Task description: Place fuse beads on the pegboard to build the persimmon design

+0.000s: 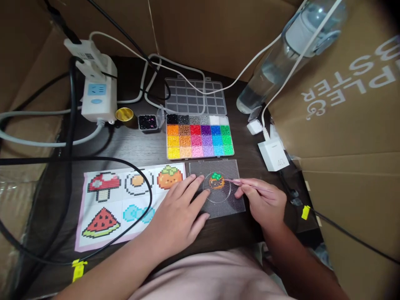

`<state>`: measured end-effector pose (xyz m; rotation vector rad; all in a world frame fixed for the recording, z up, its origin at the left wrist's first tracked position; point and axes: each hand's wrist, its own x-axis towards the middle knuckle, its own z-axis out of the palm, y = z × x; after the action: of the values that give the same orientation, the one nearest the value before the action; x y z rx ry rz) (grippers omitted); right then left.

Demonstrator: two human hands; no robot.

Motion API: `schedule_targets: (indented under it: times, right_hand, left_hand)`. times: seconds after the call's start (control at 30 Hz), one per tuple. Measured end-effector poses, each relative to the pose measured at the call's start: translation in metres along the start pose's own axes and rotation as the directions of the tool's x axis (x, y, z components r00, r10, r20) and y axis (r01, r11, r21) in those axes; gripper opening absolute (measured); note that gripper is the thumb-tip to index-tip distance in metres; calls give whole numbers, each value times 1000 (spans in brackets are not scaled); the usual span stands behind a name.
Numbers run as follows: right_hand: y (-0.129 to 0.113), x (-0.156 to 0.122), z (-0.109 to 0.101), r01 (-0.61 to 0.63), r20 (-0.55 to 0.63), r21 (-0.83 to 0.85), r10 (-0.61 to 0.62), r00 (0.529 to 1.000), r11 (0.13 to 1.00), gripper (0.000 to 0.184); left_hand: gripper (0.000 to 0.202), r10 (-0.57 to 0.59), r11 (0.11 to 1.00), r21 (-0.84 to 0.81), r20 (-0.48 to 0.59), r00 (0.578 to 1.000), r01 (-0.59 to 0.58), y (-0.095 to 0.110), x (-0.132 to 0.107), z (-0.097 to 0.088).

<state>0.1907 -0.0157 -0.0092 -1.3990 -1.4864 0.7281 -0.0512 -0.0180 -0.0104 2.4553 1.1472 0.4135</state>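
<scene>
My right hand [265, 201] pinches pink tweezers [251, 184], their tips at the right side of a small orange and green bead figure [216, 181]. That figure sits on a clear pegboard [229, 211], inside a round transparent outline. Fingers spread, my left hand [184, 208] rests across the pegboard's left edge and the pattern sheet [117, 233]. The sheet carries pixel drawings of a mushroom, an egg, an orange fruit, a watermelon slice and a blue shape. Whether a bead is between the tweezer tips is too small to tell.
Behind the pegboard lies a compartment box of coloured beads [200, 139], its clear lid [195, 96] folded back. Left of it are a small box of dark beads [147, 122], a gold-topped jar [125, 116] and a power strip [100, 89]. A bottle [271, 73] and charger [273, 155] stand right; a black cable [125, 162] crosses the sheet.
</scene>
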Motion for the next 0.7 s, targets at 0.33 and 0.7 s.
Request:
schedule_targets:
  times: [0.33, 0.7]
  right_hand:
    - [9, -3, 4, -22, -3, 0, 22, 1000, 1000, 22]
    - [10, -1, 5, -34, 20, 30, 34, 999, 999, 22]
  left_hand:
    - [40, 1, 1000, -10, 4, 1000, -1, -1, 1, -1]
    - [40, -3, 1000, -16, 10, 1000, 3, -1, 2, -1]
